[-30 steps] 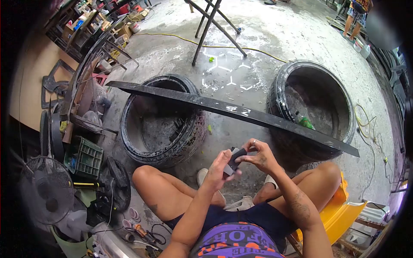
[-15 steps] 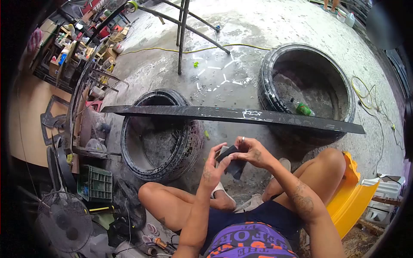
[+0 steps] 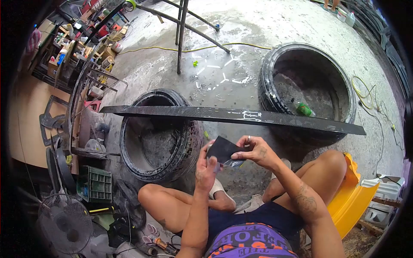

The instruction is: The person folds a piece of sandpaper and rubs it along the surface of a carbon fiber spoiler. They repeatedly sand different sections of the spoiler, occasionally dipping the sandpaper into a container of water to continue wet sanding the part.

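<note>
The left hand (image 3: 205, 167) and right hand (image 3: 257, 152) pinch a dark sheet (image 3: 220, 150) above the knees, just short of the carbon strip (image 3: 232, 115) bridging two tyres (image 3: 191, 146); a careless tug could tear or drop it.

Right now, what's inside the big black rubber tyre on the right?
A small green bottle lies on gritty grey floor inside the tyre. The long black strip covers its near edge, hiding that part.

The concrete floor (image 3: 266, 26) was grey, stained and lit by daylight. A left tyre (image 3: 189, 142) and a right tyre (image 3: 269, 86) lay flat on it. A yellow cord (image 3: 232, 44) ran behind a metal stand (image 3: 180, 38). Cluttered shelves (image 3: 64, 51), a green crate (image 3: 94, 185) and a fan (image 3: 64, 223) stood along the left.
</note>
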`<state>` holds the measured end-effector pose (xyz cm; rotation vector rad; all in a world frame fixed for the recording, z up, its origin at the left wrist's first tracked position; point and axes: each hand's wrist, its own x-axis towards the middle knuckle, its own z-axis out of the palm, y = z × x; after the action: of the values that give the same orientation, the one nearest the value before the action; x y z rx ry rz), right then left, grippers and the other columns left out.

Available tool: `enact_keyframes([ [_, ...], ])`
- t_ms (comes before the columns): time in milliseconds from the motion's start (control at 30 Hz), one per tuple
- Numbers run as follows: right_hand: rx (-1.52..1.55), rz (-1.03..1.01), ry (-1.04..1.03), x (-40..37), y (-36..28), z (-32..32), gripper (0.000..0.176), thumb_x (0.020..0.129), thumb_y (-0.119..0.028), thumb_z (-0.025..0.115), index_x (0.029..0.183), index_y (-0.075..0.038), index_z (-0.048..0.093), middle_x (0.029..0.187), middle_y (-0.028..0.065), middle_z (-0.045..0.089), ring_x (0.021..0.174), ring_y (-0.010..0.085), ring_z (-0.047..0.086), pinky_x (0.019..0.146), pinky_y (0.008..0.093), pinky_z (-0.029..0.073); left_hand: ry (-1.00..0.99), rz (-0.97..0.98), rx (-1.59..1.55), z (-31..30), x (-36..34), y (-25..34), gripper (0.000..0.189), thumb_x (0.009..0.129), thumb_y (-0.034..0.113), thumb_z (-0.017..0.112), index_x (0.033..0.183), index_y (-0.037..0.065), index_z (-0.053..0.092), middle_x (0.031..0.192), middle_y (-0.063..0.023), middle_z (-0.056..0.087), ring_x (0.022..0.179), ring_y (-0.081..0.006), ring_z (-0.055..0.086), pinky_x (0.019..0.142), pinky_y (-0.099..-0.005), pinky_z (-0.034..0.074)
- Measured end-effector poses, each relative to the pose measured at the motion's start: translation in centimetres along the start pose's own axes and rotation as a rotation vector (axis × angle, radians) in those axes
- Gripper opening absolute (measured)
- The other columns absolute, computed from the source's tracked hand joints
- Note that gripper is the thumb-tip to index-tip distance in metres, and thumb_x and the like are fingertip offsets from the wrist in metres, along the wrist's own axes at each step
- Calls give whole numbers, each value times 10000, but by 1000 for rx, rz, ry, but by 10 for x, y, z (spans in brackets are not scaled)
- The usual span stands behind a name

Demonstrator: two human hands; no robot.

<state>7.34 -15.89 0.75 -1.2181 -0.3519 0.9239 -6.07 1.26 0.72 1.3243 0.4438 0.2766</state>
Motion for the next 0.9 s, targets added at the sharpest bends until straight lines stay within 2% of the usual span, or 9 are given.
enact_keyframes([
  [67, -44, 7, -57, 1, -4, -4, 249, 812, -94, 833, 930, -22, 626, 871, -11, 655, 813, 63, 624, 729, 226, 515, -338, -40, -416, -20, -2, -32, 688, 940, 414, 678, 1443, 31, 406, 1285, -96, 587, 1088, -190, 620, 774, -315, 559],
  [100, -83, 20, -112, 3, -5, -4, 251, 813, -90, 831, 934, -16, 624, 880, -15, 646, 819, 61, 619, 730, 224, 513, -361, -51, -380, -15, -5, -35, 701, 975, 450, 609, 1470, 11, 375, 1328, -118, 575, 1151, -219, 609, 860, -340, 557],
  [200, -128, -56, -136, 2, -1, 8, 230, 818, -68, 821, 917, -13, 621, 917, -6, 643, 849, 67, 625, 737, 226, 515, -152, -182, -433, 18, -11, -11, 620, 1035, 415, 510, 1487, 15, 364, 1334, -123, 571, 1179, -225, 600, 949, -366, 522],
  [233, -308, -36, -100, -3, -14, 11, 282, 812, -52, 823, 980, -9, 600, 947, 23, 650, 875, 86, 635, 754, 242, 522, -123, -180, -429, 19, -9, -9, 559, 1072, 381, 428, 1489, 14, 370, 1339, -121, 560, 1186, -231, 594, 1021, -387, 476],
  [333, -91, -3, -81, -5, -9, 8, 392, 796, -47, 833, 1083, -10, 569, 965, 53, 660, 900, 107, 644, 765, 265, 534, 5, -97, -460, 17, -5, -8, 595, 1058, 390, 470, 1481, -21, 388, 1345, -137, 553, 1186, -218, 584, 1015, -362, 481],
  [400, -112, 3, -105, -1, 2, 4, 426, 795, -43, 832, 1114, -9, 552, 957, 58, 663, 887, 114, 648, 766, 271, 538, 17, -96, -461, 17, -7, -11, 593, 1063, 409, 448, 1480, -9, 395, 1335, -130, 558, 1187, -210, 582, 1017, -363, 474],
  [500, -123, -8, -124, 0, 10, 6, 459, 785, -75, 843, 1130, -17, 546, 883, 50, 660, 827, 119, 648, 735, 277, 526, -140, -95, -689, 15, -9, -18, 580, 1071, 442, 388, 1491, 42, 387, 1321, -107, 572, 1193, -221, 585, 1022, -385, 469],
  [567, -117, -24, -111, 0, 8, 7, 458, 775, -111, 854, 1114, -25, 558, 815, 38, 655, 779, 116, 642, 703, 277, 511, -33, -203, -612, 17, -6, -16, 587, 1074, 463, 359, 1486, 47, 397, 1319, -103, 572, 1196, -216, 582, 1023, -388, 466],
  [900, -94, -62, -48, -2, -4, 18, 453, 850, -114, 799, 1247, -39, 594, 842, -10, 643, 769, 72, 591, 717, 252, 508, 100, -179, -478, 20, -1, -7, 583, 1077, 467, 343, 1467, 41, 426, 1308, -114, 581, 1182, -228, 594, 1036, -391, 467],
])
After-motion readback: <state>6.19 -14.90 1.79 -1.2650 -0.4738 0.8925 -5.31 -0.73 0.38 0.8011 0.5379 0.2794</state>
